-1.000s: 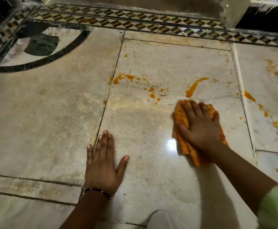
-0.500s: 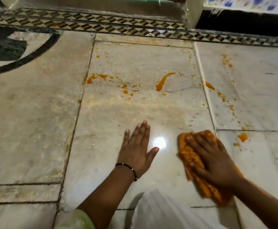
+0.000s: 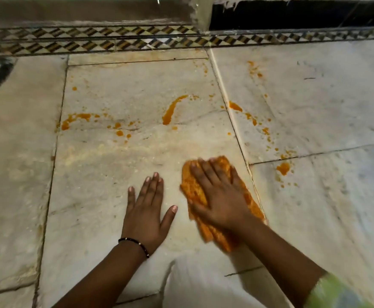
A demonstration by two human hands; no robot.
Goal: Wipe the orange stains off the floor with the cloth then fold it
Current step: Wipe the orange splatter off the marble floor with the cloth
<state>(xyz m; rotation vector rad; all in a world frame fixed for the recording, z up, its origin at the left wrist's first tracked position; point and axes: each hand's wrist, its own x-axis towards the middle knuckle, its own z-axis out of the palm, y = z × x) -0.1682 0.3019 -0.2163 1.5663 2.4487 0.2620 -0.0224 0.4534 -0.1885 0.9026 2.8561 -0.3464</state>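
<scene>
Head view: the right hand's fingers (image 3: pixel 206 174) lie straight, pressing the orange cloth (image 3: pixel 195 190) flat on the floor (image 3: pixel 92 196); since a second ago it has swept nearer. The left hand (image 3: pixel 147 210), spread flat, rests beside the cloth. Beyond the cloth, orange stains (image 3: pixel 170 112) remain.

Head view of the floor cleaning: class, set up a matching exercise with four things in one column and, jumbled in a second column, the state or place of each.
Things
1. left hand
2. right hand
3. cloth
4. long orange streak

States or places
A. pressed under a palm
B. flat on bare marble
C. unwiped, beyond both hands
D. lying on top of the cloth

Pairs: 1-B, 2-D, 3-A, 4-C
</scene>
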